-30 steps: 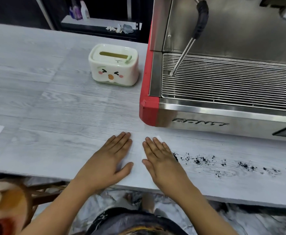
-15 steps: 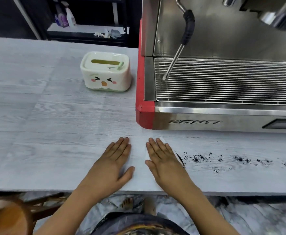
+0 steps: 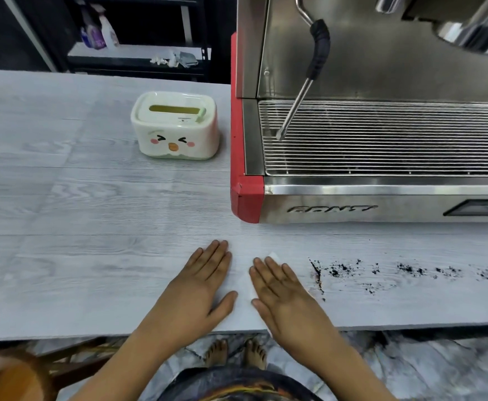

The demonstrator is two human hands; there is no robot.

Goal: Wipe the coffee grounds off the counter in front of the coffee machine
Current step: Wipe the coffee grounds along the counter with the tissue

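Dark coffee grounds lie scattered in a band on the grey wood-look counter, in front of the coffee machine. A brown smeared streak marks the band's left end. My right hand lies flat, fingers stretched, pressing a white tissue onto the counter just left of the streak. Only a corner and an edge of the tissue show. My left hand rests flat and bare on the counter beside it, holding nothing.
A white tissue box with a cartoon face stands left of the machine's red corner. The steam wand hangs over the drip grate. The counter's front edge runs under my wrists. A wooden stool stands at lower left.
Both hands stay flat in about the same spot on the counter. The view has tilted up and shifted, showing more of the machine and the shelf behind.
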